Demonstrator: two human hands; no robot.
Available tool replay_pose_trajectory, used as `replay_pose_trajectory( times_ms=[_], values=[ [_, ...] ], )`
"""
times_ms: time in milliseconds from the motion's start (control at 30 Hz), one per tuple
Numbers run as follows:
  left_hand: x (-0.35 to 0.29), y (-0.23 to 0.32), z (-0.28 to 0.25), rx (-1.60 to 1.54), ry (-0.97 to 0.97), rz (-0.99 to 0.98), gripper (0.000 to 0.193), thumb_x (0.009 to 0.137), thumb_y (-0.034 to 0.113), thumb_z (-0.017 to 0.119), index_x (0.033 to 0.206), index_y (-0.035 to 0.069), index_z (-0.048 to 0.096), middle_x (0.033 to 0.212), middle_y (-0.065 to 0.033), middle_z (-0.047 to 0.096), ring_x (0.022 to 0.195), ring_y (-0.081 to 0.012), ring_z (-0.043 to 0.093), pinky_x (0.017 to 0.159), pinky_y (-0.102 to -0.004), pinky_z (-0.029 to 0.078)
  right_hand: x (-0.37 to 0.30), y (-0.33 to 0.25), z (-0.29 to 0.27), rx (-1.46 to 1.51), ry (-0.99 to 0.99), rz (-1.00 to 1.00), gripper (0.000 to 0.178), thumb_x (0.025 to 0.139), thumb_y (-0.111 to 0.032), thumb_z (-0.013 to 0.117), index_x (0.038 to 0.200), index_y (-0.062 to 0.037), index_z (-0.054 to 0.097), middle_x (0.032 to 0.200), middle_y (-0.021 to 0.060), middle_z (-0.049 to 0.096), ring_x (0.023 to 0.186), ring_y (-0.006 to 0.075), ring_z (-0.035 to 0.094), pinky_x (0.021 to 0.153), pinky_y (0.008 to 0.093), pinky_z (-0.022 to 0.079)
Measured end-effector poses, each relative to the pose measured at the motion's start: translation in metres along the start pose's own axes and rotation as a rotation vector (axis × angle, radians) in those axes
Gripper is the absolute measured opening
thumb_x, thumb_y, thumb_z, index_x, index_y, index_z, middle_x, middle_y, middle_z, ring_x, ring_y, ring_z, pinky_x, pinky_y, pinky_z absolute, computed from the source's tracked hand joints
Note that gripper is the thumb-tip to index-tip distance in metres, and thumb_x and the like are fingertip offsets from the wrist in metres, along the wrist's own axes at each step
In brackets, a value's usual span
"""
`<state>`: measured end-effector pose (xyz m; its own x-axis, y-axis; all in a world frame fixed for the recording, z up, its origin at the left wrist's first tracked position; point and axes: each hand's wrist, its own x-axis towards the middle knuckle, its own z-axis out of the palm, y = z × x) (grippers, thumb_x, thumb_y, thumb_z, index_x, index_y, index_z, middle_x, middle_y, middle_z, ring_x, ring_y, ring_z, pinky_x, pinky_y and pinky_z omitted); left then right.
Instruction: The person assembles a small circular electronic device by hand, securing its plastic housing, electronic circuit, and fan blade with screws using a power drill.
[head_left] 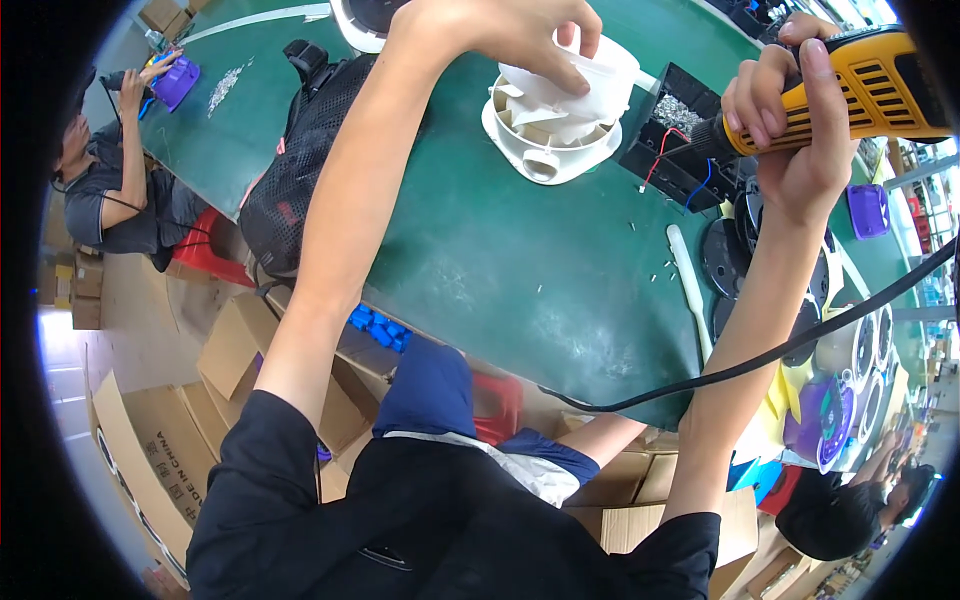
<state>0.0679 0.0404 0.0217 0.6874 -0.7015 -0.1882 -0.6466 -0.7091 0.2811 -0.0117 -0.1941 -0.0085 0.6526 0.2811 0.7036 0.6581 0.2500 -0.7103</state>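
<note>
My left hand [515,38] reaches over the table, its fingers gripping a translucent white plastic part [575,90]. That part sits in or on a round white plastic housing [545,155] with a short spout-like tube at its front. In my right hand [790,120] is a yellow and black corded power drill [865,85], gripped around its body, its dark front end pointing left. The drill's front end is over a black bin [672,165] that holds many small screws, with red and blue wires beside it. Whether the tip touches anything, I cannot tell.
A black mesh backpack [300,170] lies on the green table [480,290] at left. A white stick-like tool [688,285] and loose screws lie near the bin. The black cord [740,372] crosses my right forearm. Black discs [722,258] stand at right. Other people [120,190] sit at both sides.
</note>
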Motion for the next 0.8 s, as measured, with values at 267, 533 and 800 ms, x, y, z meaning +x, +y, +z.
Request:
replay_pose_trajectory(
  times_ms=[267,533,800],
  values=[
    [-0.033,0.002,0.051,-0.072,0.374,0.169,0.021,0.082,0.017,0.067,0.090,-0.003,0.068,0.084,-0.0179,0.067,0.083,-0.0333,0.065,0.080,-0.0374,0.051,0.000,-0.006,0.003,-0.047,0.030,-0.017,0.024,0.099,-0.023,0.053,0.109,-0.0020,0.053,0.055,0.0002,0.042,0.047,0.0085,0.043,0.049,0.0263,0.040],
    [-0.070,-0.010,0.149,-0.072,0.784,-0.010,0.103,0.068,0.030,0.084,0.150,0.011,0.026,0.150,-0.0255,0.028,0.138,-0.0428,0.032,0.112,-0.0478,0.036,0.000,-0.030,0.021,0.016,0.282,0.139,0.022,0.089,-0.012,0.070,0.097,-0.0035,0.053,0.057,0.0005,0.050,0.041,0.0095,0.048,0.039,0.0233,0.041],
    [0.007,-0.009,0.171,-0.257,0.794,-0.189,0.123,0.067,0.034,0.085,0.152,0.000,0.004,0.134,-0.0302,0.048,0.124,-0.0438,0.051,0.104,-0.0468,0.043,-0.005,-0.038,0.005,-0.014,0.317,0.143,0.020,0.089,-0.010,0.071,0.096,-0.0020,0.054,0.057,-0.0002,0.050,0.042,0.0084,0.047,0.040,0.0227,0.041]
  ],
)
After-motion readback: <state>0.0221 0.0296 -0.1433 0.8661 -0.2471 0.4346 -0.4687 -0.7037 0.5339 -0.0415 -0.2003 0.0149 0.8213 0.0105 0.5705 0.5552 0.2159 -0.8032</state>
